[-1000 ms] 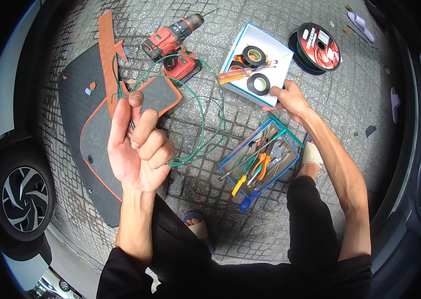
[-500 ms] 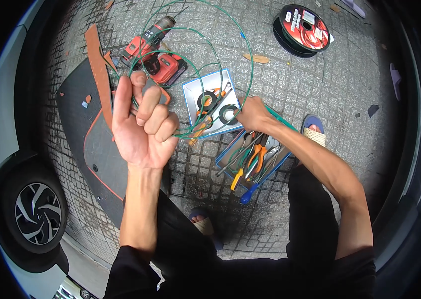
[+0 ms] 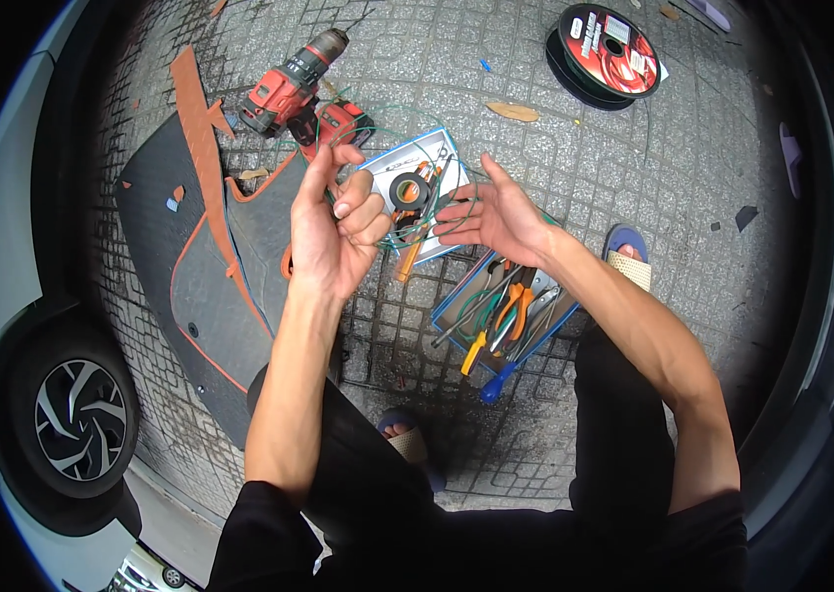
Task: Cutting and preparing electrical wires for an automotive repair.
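Two bare hands were up over the gray stone ground. The left hand (image 3: 335, 235) had its fingers curled in tight, gripping a thin green wire (image 3: 403, 108). The wire made wide, thin loops that reached from the left hand over to the right hand (image 3: 508, 215). The right hand had its fingers and thumb spread apart. The loops ran right by those fingers, but I could not tell if they touched.

Under the loops sat a white box (image 3: 405, 158) with blue edges. In it lay a roll of black tape (image 3: 395, 191), and a see-through orange screwdriver handle (image 3: 409, 262) stuck out over the near edge. Closer to the person was a tool tray (image 3: 460, 288), partly under the right arm. It held pliers with orange grips (image 3: 514, 311). A yellow handle (image 3: 473, 353) and a blue handle (image 3: 498, 384) poked out.

Past the left hand sat a red and black cordless drill (image 3: 291, 87). On the left lay a black car floor mat (image 3: 210, 286) with a long orange strip (image 3: 202, 138) across it. A dry brown leaf (image 3: 513, 111) lay between the white box and a big black spool (image 3: 616, 47).
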Tool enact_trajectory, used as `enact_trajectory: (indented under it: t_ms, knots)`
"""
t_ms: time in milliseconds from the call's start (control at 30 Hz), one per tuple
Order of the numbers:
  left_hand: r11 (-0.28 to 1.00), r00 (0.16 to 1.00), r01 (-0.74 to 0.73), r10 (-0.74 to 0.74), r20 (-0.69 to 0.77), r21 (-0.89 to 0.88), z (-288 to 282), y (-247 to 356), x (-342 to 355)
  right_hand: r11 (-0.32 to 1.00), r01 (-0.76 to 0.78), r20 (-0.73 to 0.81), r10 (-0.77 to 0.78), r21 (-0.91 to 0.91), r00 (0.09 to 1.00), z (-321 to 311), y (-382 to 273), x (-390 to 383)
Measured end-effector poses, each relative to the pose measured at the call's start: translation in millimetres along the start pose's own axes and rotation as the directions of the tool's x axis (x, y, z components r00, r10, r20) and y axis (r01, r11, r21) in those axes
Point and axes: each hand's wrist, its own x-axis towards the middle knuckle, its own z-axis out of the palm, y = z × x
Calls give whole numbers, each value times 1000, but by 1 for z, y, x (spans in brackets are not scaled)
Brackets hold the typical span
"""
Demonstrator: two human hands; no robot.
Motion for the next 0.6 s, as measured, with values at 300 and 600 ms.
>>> enact_trajectory:
  t_ms: [300, 600]
  knots:
    - [856, 948, 315, -266, -174, 409, 16, 8, -11, 920, 321, 60, -316, -224, 947, 11, -37, 2]
    - [501, 991, 64, -137, 6, 863, 11, -2, -11, 644, 404, 200, -368, -650, 908, 24, -64, -28]
